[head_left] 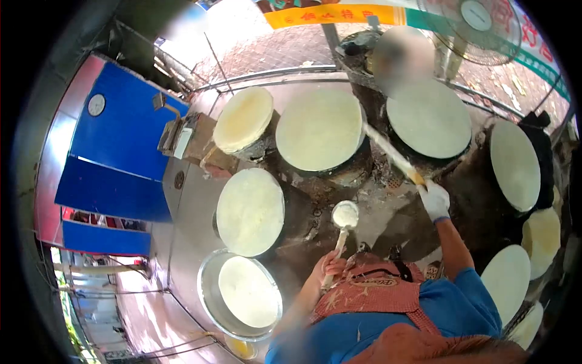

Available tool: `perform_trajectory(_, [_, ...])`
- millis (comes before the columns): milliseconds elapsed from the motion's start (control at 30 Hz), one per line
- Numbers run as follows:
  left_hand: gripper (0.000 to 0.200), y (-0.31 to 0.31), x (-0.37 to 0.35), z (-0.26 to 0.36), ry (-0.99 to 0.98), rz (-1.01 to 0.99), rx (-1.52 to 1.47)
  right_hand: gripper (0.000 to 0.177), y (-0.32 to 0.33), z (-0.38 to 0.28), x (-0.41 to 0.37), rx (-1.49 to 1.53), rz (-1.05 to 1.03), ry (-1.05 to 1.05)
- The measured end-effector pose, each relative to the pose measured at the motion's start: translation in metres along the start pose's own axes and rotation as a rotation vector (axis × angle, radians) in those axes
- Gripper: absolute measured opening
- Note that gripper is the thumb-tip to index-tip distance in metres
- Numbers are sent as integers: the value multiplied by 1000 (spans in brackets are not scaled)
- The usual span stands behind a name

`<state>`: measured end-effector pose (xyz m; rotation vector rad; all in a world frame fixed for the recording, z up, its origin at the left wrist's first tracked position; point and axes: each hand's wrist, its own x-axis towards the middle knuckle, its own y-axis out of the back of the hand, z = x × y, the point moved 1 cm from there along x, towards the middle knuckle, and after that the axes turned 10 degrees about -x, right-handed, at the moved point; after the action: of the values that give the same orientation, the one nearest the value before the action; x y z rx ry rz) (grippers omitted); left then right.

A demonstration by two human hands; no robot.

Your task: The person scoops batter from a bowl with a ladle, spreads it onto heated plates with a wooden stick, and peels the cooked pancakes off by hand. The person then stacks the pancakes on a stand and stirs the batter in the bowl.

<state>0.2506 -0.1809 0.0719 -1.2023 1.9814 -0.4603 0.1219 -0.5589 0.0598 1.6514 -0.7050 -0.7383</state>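
My left hand (332,267) is wrapped round the handle of a ladle (345,215), whose round bowl holds pale batter. The ladle is over the floor between me and the griddles. My right hand (434,201), in a white glove, grips a long flat spatula (391,153) by its yellowish end. The spatula's far tip overlaps the right edge of a large round griddle covered by a pale pancake (318,129). At the right of it lies another pancake (429,118) on its griddle. Left of my left hand, a pancake (250,212) covers a nearer griddle.
A metal basin (206,291) with white batter stands at lower left. Another pancake-topped round (244,119) sits at back left beside a cardboard box (200,138). More pale rounds (514,165) line the right side. A fan (476,18) and a blurred person (403,60) are beyond.
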Motion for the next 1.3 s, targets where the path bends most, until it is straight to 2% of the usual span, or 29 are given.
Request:
perform_trajectory(67, [33,6,-21,1,10,-72,-121,41,4,-6,-17,-155,-67,110])
perform_trajectory(133, [27,23,-40,8,14,-161,-162,34,-4,-11,-38,-149,250,432])
perform_trajectory(167, [26,25,-46,10,55,-245,-105,32,-6,-16,-40,-102,281,450])
perform_trajectory(200, [28,27,-52,12,2,-235,-126,30,-9,-24,-41,-53,315,468])
perform_trajectory(267, [32,26,-59,13,-105,-224,-159,31,-11,-54,-23,-27,232,509])
perform_trajectory(300, [37,22,-61,12,-93,-217,-195,33,-11,-74,-10,-9,193,533])
perform_trajectory(400, [37,27,-62,11,-150,-223,-200,40,-7,-141,35,-162,-168,519])
perform_trajectory(533, [40,36,-45,-8,-146,-318,-274,42,-26,-201,103,-279,3,903])
perform_trajectory(600, [40,38,-27,-25,-206,-385,-351,41,-39,-223,135,-264,91,1071])
perform_trajectory(667, [35,45,-15,-36,-222,-486,-372,36,-39,-236,159,-205,159,1251])
perform_trajectory(700, [33,48,-9,-43,-210,-553,-384,24,-40,-244,172,-282,110,1297])
perform_trajectory(733, [28,50,-5,-46,-363,-522,-336,21,-32,-255,179,-278,98,1324])
perform_trajectory(767, [29,53,0,-48,-322,-599,-334,19,-22,-264,185,-280,84,1346])
perform_trajectory(833, [32,69,7,-53,-375,-578,-337,17,-10,-284,203,-266,91,1376])
perform_trajectory(867, [31,78,7,-52,-470,-481,-332,18,-4,-293,214,-219,102,1364])
perform_trajectory(933, [30,89,13,-51,-549,-436,-349,21,15,-316,243,-134,148,1353])
perform_trajectory(1033, [27,86,19,-61,-577,-491,-430,26,52,-339,293,-32,247,1260])
perform_trajectory(1100, [27,65,16,-75,-623,-480,-440,30,102,-354,319,-93,134,1126])
perform_trajectory(1133, [28,68,14,-73,-655,-465,-404,29,120,-357,333,-29,222,1115])
perform_trajectory(1200, [31,75,11,-68,-717,-434,-333,28,154,-366,361,-99,288,1032])
perform_trajectory(1233, [32,74,6,-70,-780,-354,-344,26,168,-368,370,-76,377,986])
perform_trajectory(1300, [33,124,23,-40,-540,-783,-363,24,199,-377,384,-90,412,916])
